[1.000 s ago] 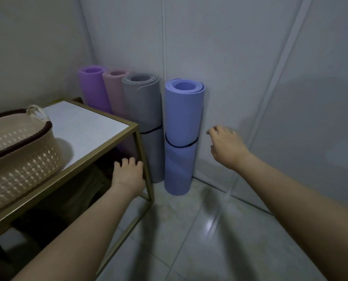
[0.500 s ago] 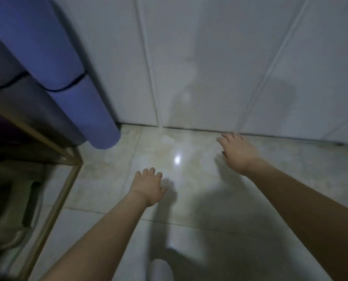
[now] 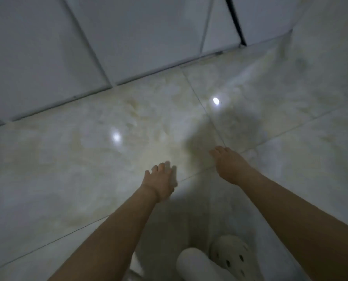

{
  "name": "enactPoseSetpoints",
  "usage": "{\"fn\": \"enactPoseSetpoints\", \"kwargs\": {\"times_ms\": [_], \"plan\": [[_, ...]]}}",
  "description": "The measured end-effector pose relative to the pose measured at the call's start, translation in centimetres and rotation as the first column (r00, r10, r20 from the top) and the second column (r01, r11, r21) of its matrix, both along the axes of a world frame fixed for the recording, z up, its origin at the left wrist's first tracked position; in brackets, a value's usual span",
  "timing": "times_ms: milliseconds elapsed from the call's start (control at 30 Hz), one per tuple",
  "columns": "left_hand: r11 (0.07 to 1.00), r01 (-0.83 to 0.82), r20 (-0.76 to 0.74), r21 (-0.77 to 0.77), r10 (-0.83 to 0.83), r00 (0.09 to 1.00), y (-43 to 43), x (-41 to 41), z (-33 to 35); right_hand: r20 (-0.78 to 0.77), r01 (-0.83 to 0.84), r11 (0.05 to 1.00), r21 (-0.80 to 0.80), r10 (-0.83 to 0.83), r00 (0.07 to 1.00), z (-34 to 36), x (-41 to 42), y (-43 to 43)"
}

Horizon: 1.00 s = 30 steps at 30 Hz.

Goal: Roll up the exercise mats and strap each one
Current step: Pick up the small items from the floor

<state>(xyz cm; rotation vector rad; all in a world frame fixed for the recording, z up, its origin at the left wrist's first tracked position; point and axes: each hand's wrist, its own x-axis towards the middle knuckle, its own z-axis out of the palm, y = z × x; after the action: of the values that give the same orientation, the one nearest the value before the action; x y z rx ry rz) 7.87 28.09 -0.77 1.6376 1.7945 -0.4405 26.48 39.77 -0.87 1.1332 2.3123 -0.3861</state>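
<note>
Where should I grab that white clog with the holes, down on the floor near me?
Grip the white clog across its rounded toe, coming from above: that domed front faces up and is all that shows. Its heel is out of frame, and I cannot tell whether a foot is in it.

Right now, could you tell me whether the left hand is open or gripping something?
Open: the left hand has fingers extended over the floor, holding nothing.

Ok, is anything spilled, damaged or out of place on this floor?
Nothing stands out. The bright spots on the floor look like lamp reflections, not spills, and the yellowish patches like tile marbling. The left hand and right hand hold nothing.
</note>
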Motion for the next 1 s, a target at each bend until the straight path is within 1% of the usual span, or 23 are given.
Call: {"fn": "enactPoseSetpoints", "kwargs": {"times_ms": [67,200,267,333,400,467,533,600,667,700,800,900,1000], "plan": [[0.997,0.069,0.004,0.032,-0.069,0.998,1.3,3.0,-1.5,0.034,0.077,0.996,-0.032,-0.076,0.997,-1.4,3.7,-0.2],[0.987,0.148,-0.005,0.063,-0.148,0.989,3.1,8.2,-5.2,0.150,0.187,0.980,-0.073,-0.174,0.973,-3.9,10.1,-1.6],[0.978,0.183,-0.006,0.100,-0.184,0.983,3.7,10.1,-6.7,0.206,0.238,0.968,-0.078,-0.218,0.954,-5.4,12.7,-2.4],[0.966,0.202,-0.004,0.163,-0.204,0.979,4.0,11.7,-7.9,0.232,0.282,0.957,-0.074,-0.258,0.938,-6.5,15.0,-3.0],[0.957,0.184,-0.004,0.224,-0.188,0.982,4.3,13.0,-8.3,0.195,0.306,0.949,-0.078,-0.286,0.938,-6.9,16.6,-3.2],[0.953,0.207,-0.002,0.222,-0.212,0.977,4.8,14.0,-8.4,0.154,0.312,0.944,-0.102,-0.295,0.943,-7.0,17.5,-3.0],[0.952,0.221,-0.010,0.214,-0.224,0.975,5.1,14.6,-8.6,0.145,0.306,0.943,-0.132,-0.287,0.947,-7.0,18.0,-2.8],[0.936,0.235,-0.035,0.262,-0.235,0.971,5.5,14.9,-8.8,0.142,0.295,0.945,-0.144,-0.275,0.951,-7.0,18.4,-2.7],[0.928,0.249,-0.072,0.276,-0.238,0.969,5.9,15.1,-8.6,0.099,0.269,0.952,-0.143,-0.257,0.961,-6.8,18.8,-2.8],[0.925,0.267,-0.061,0.271,-0.260,0.964,6.2,15.4,-8.6,0.066,0.258,0.956,-0.142,-0.251,0.966,-6.8,19.1,-2.9],[0.942,0.263,-0.025,0.207,-0.264,0.964,6.9,17.1,-7.9,-0.051,0.306,0.937,-0.172,-0.318,0.947,-6.4,20.3,-3.2],[0.931,0.297,-0.014,0.213,-0.301,0.953,7.4,20.0,-7.6,-0.113,0.313,0.922,-0.227,-0.344,0.932,-6.0,22.0,-3.5],[0.920,0.327,0.014,0.216,-0.338,0.941,8.0,23.7,-7.6,-0.163,0.419,0.879,-0.230,-0.459,0.873,-5.3,24.3,-4.3]]}}
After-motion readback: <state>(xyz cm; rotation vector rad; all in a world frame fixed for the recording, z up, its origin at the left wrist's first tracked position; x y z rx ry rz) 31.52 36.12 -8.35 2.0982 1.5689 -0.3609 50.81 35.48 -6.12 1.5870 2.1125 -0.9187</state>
